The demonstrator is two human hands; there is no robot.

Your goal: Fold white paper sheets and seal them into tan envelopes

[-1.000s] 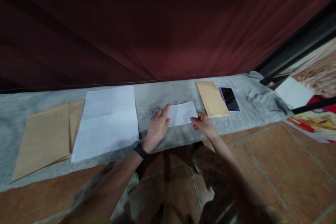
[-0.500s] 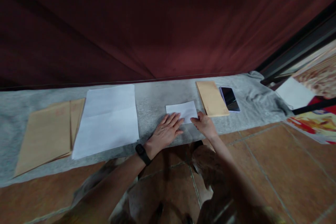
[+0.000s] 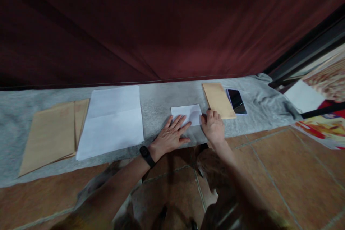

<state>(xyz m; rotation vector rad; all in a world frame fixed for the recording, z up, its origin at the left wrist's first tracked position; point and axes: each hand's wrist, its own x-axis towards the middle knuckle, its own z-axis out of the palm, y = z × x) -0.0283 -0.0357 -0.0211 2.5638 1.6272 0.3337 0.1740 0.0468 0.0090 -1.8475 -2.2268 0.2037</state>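
A small white rectangle of paper (image 3: 185, 110), seemingly folded, lies flat on the grey cloth. My left hand (image 3: 172, 134) rests on its lower left part, open, with fingers spread, and a black watch is on that wrist. At the paper's right edge, my right hand (image 3: 214, 127) is closed, its fingers curled down and touching the edge; its fingertips are partly hidden. Just beyond the right hand lies a narrow tan envelope (image 3: 219, 100), whose lower left corner the fingers overlap.
Large white paper sheets (image 3: 114, 124) lie to the left, beside several brown envelopes (image 3: 50, 136). A phone (image 3: 236, 101) lies right of the tan envelope. Grey cloth (image 3: 167, 93) covers the long narrow surface; a dark red curtain (image 3: 161, 28) hangs behind. Printed sheets (image 3: 323, 129) are at far right.
My right hand has turned and curled, leaving the paper's lower right corner for its right edge. My left hand stays on the paper with its fingers spread wider.
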